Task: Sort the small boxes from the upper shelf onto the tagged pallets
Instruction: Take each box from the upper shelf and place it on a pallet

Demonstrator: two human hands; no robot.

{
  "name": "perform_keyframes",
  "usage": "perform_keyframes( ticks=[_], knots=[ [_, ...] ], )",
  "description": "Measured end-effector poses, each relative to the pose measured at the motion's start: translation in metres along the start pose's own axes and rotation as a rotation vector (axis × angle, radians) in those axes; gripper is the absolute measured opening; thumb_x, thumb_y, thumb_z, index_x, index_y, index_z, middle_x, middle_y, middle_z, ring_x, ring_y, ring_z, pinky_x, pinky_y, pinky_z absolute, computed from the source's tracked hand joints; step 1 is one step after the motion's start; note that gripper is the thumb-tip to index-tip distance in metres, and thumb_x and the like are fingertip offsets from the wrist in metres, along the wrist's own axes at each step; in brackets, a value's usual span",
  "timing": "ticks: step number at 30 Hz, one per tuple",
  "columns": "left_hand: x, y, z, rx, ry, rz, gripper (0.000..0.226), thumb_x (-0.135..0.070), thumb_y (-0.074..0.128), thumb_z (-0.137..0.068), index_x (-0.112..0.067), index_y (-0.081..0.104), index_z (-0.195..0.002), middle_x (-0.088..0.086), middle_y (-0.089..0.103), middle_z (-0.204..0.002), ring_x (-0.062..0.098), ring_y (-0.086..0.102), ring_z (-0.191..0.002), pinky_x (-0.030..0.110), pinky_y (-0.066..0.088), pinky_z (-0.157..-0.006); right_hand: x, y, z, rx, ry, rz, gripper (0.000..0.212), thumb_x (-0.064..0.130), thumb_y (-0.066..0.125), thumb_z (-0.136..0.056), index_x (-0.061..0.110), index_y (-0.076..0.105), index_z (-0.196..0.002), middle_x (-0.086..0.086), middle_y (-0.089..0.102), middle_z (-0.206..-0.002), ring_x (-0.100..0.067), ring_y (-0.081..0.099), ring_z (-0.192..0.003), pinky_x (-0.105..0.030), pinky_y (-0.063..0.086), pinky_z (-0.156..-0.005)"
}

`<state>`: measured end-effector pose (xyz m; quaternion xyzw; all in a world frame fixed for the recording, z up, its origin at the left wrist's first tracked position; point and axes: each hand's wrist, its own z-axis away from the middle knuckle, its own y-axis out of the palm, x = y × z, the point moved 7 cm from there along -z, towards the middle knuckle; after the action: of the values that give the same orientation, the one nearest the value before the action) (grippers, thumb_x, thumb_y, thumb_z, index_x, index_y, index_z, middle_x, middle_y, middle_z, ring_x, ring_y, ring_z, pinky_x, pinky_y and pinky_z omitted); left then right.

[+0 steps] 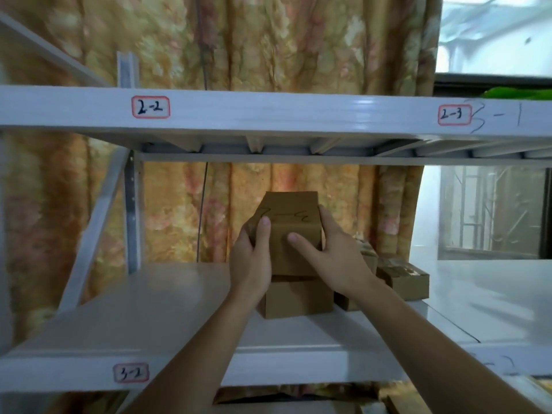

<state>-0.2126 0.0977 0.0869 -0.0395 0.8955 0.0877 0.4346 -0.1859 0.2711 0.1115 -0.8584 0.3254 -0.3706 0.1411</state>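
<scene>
A small brown cardboard box (291, 216) with handwritten black marks on its face is tilted up, held between both hands above the white shelf (134, 309). My left hand (252, 258) grips its left side, thumb on the front. My right hand (331, 258) grips its right side, thumb across the front. Directly beneath it a second brown box (297, 297) rests on the shelf. More small boxes (403, 277) lie to the right, partly hidden behind my right hand.
A shelf beam (268, 112) above carries tags "2-2" (150, 107) and "2-3" (454, 115). The lower shelf's front edge has tag "3-2" (131, 373). A patterned curtain (268, 40) hangs behind; a window (493, 210) is at right.
</scene>
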Motion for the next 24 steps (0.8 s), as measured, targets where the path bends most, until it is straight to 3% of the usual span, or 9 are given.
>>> perform_keyframes(
  ticks=[2, 6, 10, 12, 13, 15, 17, 21, 24],
  knots=[
    [-0.009, 0.0, 0.006, -0.016, 0.051, 0.092, 0.037, -0.043, 0.049, -0.105, -0.023, 0.064, -0.132, -0.013, 0.073, -0.112, -0.005, 0.068, -0.099, 0.008, 0.05, -0.075, 0.01, -0.002, 0.004, -0.022, -0.032, -0.151, 0.069, 0.075, 0.058, -0.088, 0.055, 0.031, -0.148, 0.019, 0.059, -0.14, 0.001, 0.058, -0.126, -0.034, 0.053, -0.102],
    [-0.027, 0.009, 0.02, -0.031, 0.037, 0.299, 0.034, -0.023, 0.049, -0.107, -0.017, 0.056, -0.139, -0.012, 0.07, -0.114, -0.007, 0.069, -0.095, 0.01, 0.053, -0.072, 0.02, -0.009, 0.004, -0.058, -0.036, -0.438, 0.082, 0.081, 0.057, -0.085, 0.053, 0.026, -0.155, 0.017, 0.047, -0.156, -0.008, 0.044, -0.144, -0.049, 0.042, -0.116],
    [-0.042, 0.015, 0.033, -0.048, -0.018, 0.437, 0.027, -0.02, 0.049, -0.106, -0.018, 0.055, -0.133, -0.011, 0.064, -0.113, -0.014, 0.066, -0.082, 0.008, 0.051, -0.062, 0.035, -0.023, 0.014, -0.134, -0.021, -0.506, 0.046, 0.061, 0.061, -0.093, 0.07, 0.043, -0.135, 0.034, 0.061, -0.131, 0.002, 0.059, -0.125, -0.041, 0.053, -0.106],
    [-0.043, 0.017, 0.035, -0.035, -0.049, 0.462, 0.023, -0.025, 0.053, -0.106, -0.02, 0.055, -0.128, -0.009, 0.064, -0.111, -0.014, 0.066, -0.079, 0.008, 0.05, -0.06, 0.036, -0.03, 0.02, -0.17, -0.004, -0.521, 0.046, 0.05, 0.063, -0.096, 0.064, 0.044, -0.136, 0.036, 0.064, -0.121, 0.004, 0.063, -0.118, -0.038, 0.055, -0.102],
    [-0.041, 0.02, 0.034, -0.022, -0.066, 0.476, 0.024, -0.03, 0.058, -0.103, -0.025, 0.056, -0.127, -0.007, 0.067, -0.114, -0.009, 0.068, -0.083, 0.012, 0.053, -0.064, 0.035, -0.033, 0.024, -0.192, 0.011, -0.517, 0.048, 0.045, 0.064, -0.097, 0.058, 0.043, -0.139, 0.039, 0.065, -0.116, 0.007, 0.063, -0.113, -0.036, 0.056, -0.101],
    [-0.038, 0.025, 0.034, 0.035, -0.075, 0.446, 0.038, -0.046, 0.066, -0.091, -0.043, 0.057, -0.128, -0.011, 0.07, -0.123, 0.002, 0.07, -0.102, 0.03, 0.057, -0.086, 0.035, -0.041, 0.032, -0.249, 0.038, -0.49, 0.05, 0.039, 0.064, -0.099, 0.049, 0.044, -0.143, 0.052, 0.059, -0.102, 0.018, 0.061, -0.102, -0.023, 0.057, -0.093],
    [-0.039, 0.031, 0.041, 0.09, -0.069, 0.422, 0.053, -0.051, 0.063, -0.084, -0.055, 0.052, -0.136, -0.017, 0.066, -0.134, 0.01, 0.065, -0.12, 0.044, 0.052, -0.103, 0.035, -0.047, 0.042, -0.282, 0.064, -0.483, 0.06, 0.043, 0.064, -0.092, 0.04, 0.045, -0.148, 0.059, 0.052, -0.093, 0.025, 0.057, -0.094, -0.015, 0.057, -0.085],
    [-0.042, 0.037, 0.066, 0.106, 0.025, 0.473, 0.065, -0.032, 0.054, -0.09, -0.036, 0.041, -0.153, -0.012, 0.06, -0.143, 0.004, 0.061, -0.124, 0.028, 0.056, -0.094, 0.034, -0.053, 0.068, -0.282, 0.043, -0.488, 0.064, 0.036, 0.055, -0.086, 0.032, 0.049, -0.15, 0.036, 0.068, -0.108, 0.017, 0.061, -0.101, -0.008, 0.052, -0.077],
    [-0.039, 0.044, 0.09, 0.075, 0.08, 0.483, 0.063, -0.027, 0.053, -0.09, -0.033, 0.043, -0.153, -0.016, 0.057, -0.143, 0.002, 0.058, -0.128, 0.028, 0.054, -0.1, 0.026, -0.058, 0.094, -0.287, 0.036, -0.477, 0.062, 0.049, 0.059, -0.091, 0.036, 0.047, -0.151, 0.013, 0.069, -0.13, -0.005, 0.065, -0.119, -0.028, 0.057, -0.093]
  ],
)
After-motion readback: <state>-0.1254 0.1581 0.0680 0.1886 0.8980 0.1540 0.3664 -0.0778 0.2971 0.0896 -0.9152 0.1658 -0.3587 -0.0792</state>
